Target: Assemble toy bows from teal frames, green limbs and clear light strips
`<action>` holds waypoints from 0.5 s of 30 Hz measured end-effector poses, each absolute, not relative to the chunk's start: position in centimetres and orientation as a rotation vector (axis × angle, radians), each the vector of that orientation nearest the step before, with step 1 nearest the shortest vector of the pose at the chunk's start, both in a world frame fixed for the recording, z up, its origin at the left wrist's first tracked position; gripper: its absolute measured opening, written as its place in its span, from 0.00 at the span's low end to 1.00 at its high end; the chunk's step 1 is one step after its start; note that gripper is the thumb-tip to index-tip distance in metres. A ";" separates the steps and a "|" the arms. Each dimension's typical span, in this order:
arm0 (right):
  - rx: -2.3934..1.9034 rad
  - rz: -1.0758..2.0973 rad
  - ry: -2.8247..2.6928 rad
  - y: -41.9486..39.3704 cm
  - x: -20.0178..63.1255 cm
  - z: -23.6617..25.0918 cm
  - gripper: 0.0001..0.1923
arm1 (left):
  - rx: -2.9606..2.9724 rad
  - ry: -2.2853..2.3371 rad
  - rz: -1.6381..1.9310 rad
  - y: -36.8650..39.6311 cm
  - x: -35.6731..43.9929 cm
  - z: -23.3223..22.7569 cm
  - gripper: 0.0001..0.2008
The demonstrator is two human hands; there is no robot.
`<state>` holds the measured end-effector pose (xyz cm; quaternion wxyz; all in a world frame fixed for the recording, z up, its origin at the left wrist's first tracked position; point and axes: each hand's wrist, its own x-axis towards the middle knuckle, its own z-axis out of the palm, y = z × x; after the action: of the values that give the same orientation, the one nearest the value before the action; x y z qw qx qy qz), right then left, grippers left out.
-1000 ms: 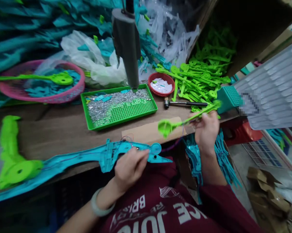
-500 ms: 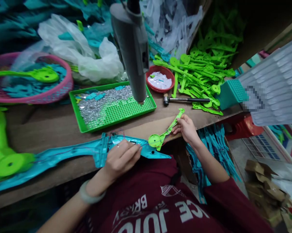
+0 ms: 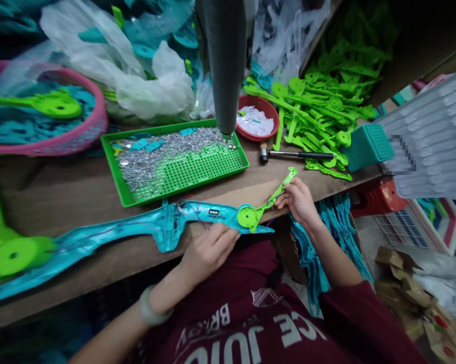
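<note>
At the near edge of a wooden workbench (image 3: 60,197), a person's left hand (image 3: 208,250) grips the lower rim of a long teal plastic piece (image 3: 136,232), fingers curled under it where it overhangs the edge. The right hand (image 3: 298,197) pinches the thin arm of a green plastic lever (image 3: 267,202), whose round end sits on the teal piece's tip, just beside the left fingertips. Bare wood lies between the teal piece and a green tray (image 3: 174,167) of small metal parts, the only open strip on the bench. Behind the tray a grey tool (image 3: 223,65) hangs upright over its far right corner. A small hammer (image 3: 292,154) lies just right of the tray, near a red bowl (image 3: 258,119) and a heap of green levers (image 3: 319,111). A pink basket (image 3: 60,141) stands far left. Half a second earlier the left hand rested on top of the teal piece; it has since dropped to the underside, while the lever's round end has settled squarely onto the tip.
</note>
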<state>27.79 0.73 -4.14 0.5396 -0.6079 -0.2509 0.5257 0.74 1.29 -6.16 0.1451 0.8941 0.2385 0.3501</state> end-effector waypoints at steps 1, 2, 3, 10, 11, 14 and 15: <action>-1.442 1.238 -0.605 1.2 27.9 -4.1 0.21 | 2.522 0.720 0.993 1.5 0.9 -6.0 0.07; -1.439 1.228 -0.614 1.6 28.1 -4.1 0.21 | 2.461 0.747 0.973 1.6 1.1 -5.7 0.08; -1.439 1.220 -0.623 2.1 28.2 -4.1 0.21 | 2.402 0.765 0.957 1.6 1.1 -5.3 0.08; -1.553 1.264 -0.674 3.4 28.9 -4.2 0.20 | 2.201 0.799 0.940 1.0 1.3 -3.0 0.04; -1.574 1.276 -0.675 3.4 29.0 -4.3 0.20 | 2.167 0.809 0.939 1.1 1.6 -2.8 0.05; -1.678 1.170 -0.766 3.6 29.0 -4.6 0.17 | 2.102 0.852 0.943 1.5 2.4 -2.4 0.08; -1.724 1.041 -0.847 3.5 28.9 -4.7 0.17 | 2.099 0.855 0.942 1.6 2.6 -2.4 0.08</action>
<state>28.93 3.50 -4.70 0.4604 -0.7004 -0.3443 0.4230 2.59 1.56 -2.36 0.3370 0.8052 0.3279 0.3614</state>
